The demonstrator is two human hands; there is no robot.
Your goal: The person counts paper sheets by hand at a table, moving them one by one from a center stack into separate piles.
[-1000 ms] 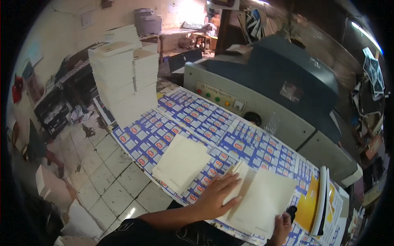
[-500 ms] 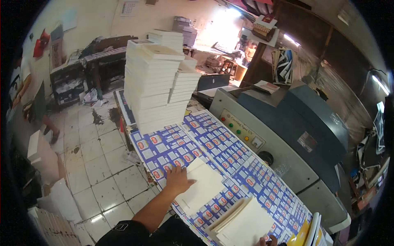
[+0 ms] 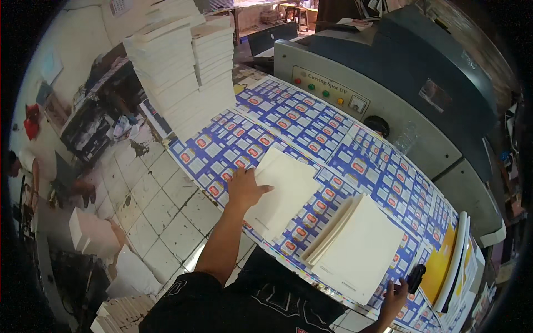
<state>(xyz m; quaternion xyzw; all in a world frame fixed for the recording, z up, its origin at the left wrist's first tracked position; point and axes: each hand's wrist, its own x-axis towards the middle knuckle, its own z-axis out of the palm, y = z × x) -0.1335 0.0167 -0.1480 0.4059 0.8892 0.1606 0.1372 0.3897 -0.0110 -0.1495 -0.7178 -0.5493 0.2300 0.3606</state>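
The person's left hand (image 3: 244, 187) lies flat and palm down, fingers together, thumb spread to the right, on a bare forearm reaching up from the lower edge. The right hand (image 3: 393, 299), low at the right, shows loosely spread fingers, wrist near the frame's edge.

Table (image 3: 355, 166) covered in blue printed sheets, cream booklet stacks (image 3: 358, 252), tall paper piles (image 3: 177, 66)

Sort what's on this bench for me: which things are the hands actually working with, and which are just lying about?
In hand:
left hand resting on the smaller cream booklet pile
right hand at the near corner of the larger cream booklet stack, beside a small black object

Lying about:
tall white stacks
grey machine
yellow and white sheets
clear plastic bottle
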